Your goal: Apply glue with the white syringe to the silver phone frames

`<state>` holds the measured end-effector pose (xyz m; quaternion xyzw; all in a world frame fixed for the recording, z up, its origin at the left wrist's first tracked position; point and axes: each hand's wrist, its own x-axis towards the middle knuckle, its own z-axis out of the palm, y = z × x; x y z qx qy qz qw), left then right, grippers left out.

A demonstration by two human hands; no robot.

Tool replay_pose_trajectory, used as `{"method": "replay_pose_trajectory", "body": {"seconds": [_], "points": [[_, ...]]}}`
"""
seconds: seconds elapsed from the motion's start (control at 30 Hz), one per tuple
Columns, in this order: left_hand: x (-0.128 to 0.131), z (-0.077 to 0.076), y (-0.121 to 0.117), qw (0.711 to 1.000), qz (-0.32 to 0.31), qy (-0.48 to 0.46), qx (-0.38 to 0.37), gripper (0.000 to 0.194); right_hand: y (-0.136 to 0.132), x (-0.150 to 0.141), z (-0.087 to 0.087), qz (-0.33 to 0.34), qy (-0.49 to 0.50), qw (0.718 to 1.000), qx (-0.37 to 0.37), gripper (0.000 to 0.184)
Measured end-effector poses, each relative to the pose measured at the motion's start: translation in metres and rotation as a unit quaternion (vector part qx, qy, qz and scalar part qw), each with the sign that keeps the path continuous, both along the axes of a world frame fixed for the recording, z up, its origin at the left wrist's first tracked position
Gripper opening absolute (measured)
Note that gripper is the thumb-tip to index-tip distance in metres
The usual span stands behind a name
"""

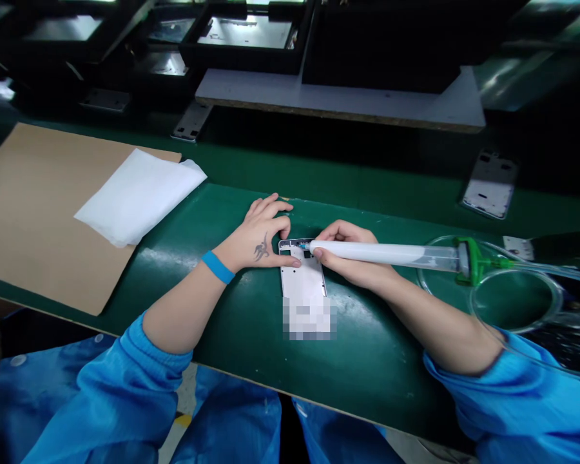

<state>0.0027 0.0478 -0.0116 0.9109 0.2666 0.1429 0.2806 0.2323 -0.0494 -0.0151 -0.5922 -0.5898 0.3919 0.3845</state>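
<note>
A white phone frame [303, 283] lies flat on the green bench mat [251, 322] in front of me. My left hand [263, 235] rests on the mat with fingers spread, its thumb pressing the frame's upper left edge. My right hand [350, 254] is closed around a long white dispensing syringe [386, 253], held like a pen, with its blue tip touching the frame's top edge. A green cap [473, 260] at the syringe's rear joins a clear hose [536, 322] that loops to the right.
A brown cardboard sheet [33, 212] with a white cloth [138, 193] on it lies at the left. More phone frames [490, 187] sit on the conveyor behind. Black trays [244, 35] stand on a raised shelf [338, 100] at the back.
</note>
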Motion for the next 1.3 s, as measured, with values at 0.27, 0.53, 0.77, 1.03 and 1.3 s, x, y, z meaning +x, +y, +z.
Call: {"method": "replay_pose_trajectory", "body": {"seconds": [0.27,0.53,0.77,1.03,1.3], "points": [[-0.0008,-0.0014,-0.0003,1.000,0.000,0.003,0.002,0.060,-0.0002,0.0006,-0.0006,0.000,0.022,1.000,0.003,0.023],[-0.0024,-0.0006,-0.0014,1.000,0.004,0.008,0.006,0.060,0.0008,0.0007,-0.0006,0.006,0.012,1.000,0.001,0.022],[-0.0023,-0.0005,-0.0007,1.000,0.002,0.000,0.007,0.058,0.0010,0.0010,-0.0010,0.004,0.012,1.000,0.002,0.022],[-0.0032,-0.0001,-0.0003,1.000,0.000,0.002,0.006,0.059,0.0011,0.0008,-0.0017,0.004,0.019,1.000,0.008,0.020],[-0.0027,0.0013,-0.0006,1.000,0.003,0.002,0.001,0.059,0.0007,-0.0001,-0.0008,-0.002,0.016,1.000,0.008,0.021]]}}
